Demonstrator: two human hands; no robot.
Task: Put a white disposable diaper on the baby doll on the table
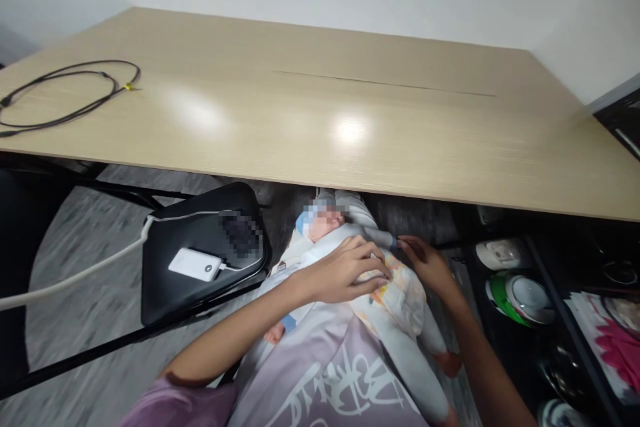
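**Wrap at the hips, fastening out of sight**

The small clothed figure (323,257) lies across my lap (291,253), head toward the desk (300,147) — I can't tell whether it is a doll. Its blue cap (302,221) is on, its arms are sleeved, and the orange-patterned wrap (410,293) already sits around its hips; that much looks done to me. Whether the wrap is fully fastened, or anything is left to straighten, I can't judge.

My left hand (356,272) rests over the waist, fingers loosely bent; whether they pinch any fabric is hidden. My right hand (424,261) reaches the figure's blue cuff (393,241) with its fingertips — touching or gripping, I cannot tell.
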